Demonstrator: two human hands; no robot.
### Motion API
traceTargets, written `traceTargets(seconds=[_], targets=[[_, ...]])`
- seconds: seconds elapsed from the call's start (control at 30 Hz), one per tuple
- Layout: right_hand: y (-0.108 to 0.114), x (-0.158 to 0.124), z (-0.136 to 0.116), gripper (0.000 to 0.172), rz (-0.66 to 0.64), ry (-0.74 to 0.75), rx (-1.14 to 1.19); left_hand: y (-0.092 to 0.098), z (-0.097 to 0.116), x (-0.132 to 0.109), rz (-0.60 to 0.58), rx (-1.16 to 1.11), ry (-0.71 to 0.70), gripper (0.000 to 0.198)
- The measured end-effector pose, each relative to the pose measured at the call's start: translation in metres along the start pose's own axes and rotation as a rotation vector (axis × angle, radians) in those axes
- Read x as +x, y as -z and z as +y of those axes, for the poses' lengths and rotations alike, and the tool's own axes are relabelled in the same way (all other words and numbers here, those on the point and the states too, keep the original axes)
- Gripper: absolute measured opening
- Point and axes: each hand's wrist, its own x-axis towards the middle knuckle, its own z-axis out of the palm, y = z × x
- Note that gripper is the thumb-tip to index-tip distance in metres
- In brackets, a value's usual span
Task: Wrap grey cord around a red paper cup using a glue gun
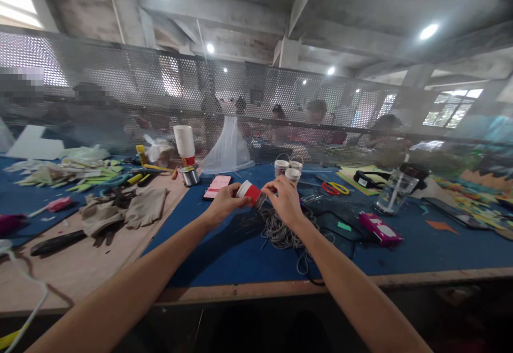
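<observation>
My left hand [225,200] grips a red and white paper cup [248,190] lying on its side above the blue table top [240,256]. My right hand [285,198] pinches at the cup's mouth end, fingers closed on its rim or something small there. Below both hands lies a tangled pile of grey cord [282,230]. Just beyond the hands stand two small white cups with wire handles [287,168].
A stack of paper cups [185,142], a wire spool [189,175], a pink phone [217,186], gloves [132,208], scissors [334,187], a clear jug [395,190] and a pink box [380,230] lie around. A perforated metal screen [256,107] backs the table; people sit behind it.
</observation>
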Motion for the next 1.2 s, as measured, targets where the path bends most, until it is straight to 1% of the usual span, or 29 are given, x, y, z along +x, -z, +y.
traceTargets(seconds=[0.23, 0.5, 0.67, 0.8, 0.9, 1.0, 1.1, 1.2], targets=[[-0.002, 0.000, 0.002, 0.008, -0.004, -0.012, 0.005, 0.000, 0.001, -0.002, -0.012, -0.021, 0.008, 0.024], [-0.005, 0.000, 0.007, 0.014, -0.016, -0.046, -0.018, 0.000, 0.004, -0.002, -0.023, -0.037, 0.024, 0.026], [-0.002, 0.001, 0.010, 0.023, -0.021, -0.069, 0.005, 0.002, -0.001, -0.001, -0.001, -0.031, 0.033, 0.026], [0.002, 0.001, 0.006, 0.033, -0.023, -0.094, 0.071, 0.003, -0.003, 0.000, 0.032, -0.021, 0.038, 0.032], [0.003, 0.001, 0.003, 0.037, -0.058, -0.134, 0.128, 0.003, -0.001, 0.001, 0.052, -0.025, 0.028, 0.035], [0.002, 0.001, 0.002, 0.036, -0.090, -0.159, 0.172, 0.003, 0.000, 0.001, 0.069, -0.035, 0.019, 0.035], [0.001, 0.000, 0.003, 0.034, -0.091, -0.174, 0.176, 0.004, -0.001, 0.002, 0.071, -0.038, 0.013, 0.035], [0.002, 0.000, 0.002, 0.031, -0.055, -0.140, 0.109, 0.005, -0.003, 0.003, 0.084, -0.042, 0.001, 0.034]])
